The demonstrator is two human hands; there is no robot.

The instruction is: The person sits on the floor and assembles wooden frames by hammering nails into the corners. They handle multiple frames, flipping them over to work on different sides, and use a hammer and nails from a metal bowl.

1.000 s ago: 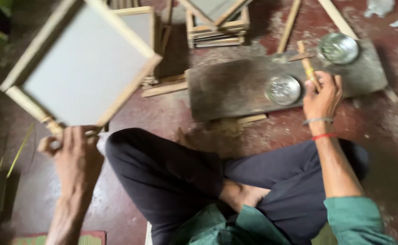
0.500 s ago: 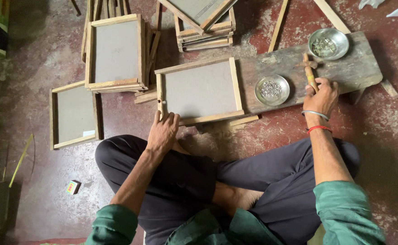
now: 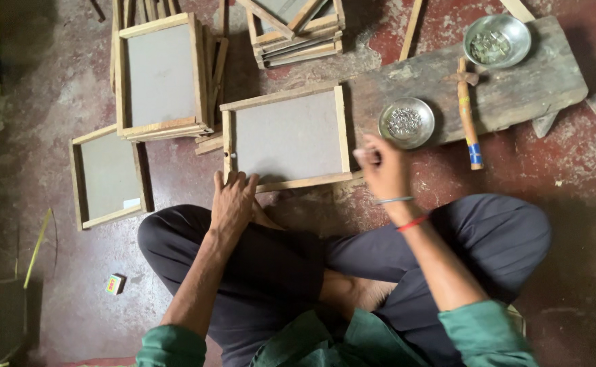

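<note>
Our left hand [image 3: 233, 197] lies flat on the wood-framed slate [image 3: 286, 136], steadying its near rail. Our right hand [image 3: 384, 166], fingers pinched (contents unclear), hovers at the slate's four o'clock corner, nail dish [image 3: 406, 122] just beyond.

A stack of framed boards [image 3: 162, 75] is lying on the red floor [image 3: 583, 177], with one single frame [image 3: 110, 175] beside it. A small coloured box [image 3: 114, 284] is sitting alone. A hammer [image 3: 467, 112] is resting on the wooden plank [image 3: 535, 88], near the far metal bowl [image 3: 497, 41].

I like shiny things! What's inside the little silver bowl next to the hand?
The bowl on the plank holds a heap of small metal bits, maybe nails. The bowl's bottom beneath them is covered.
</note>
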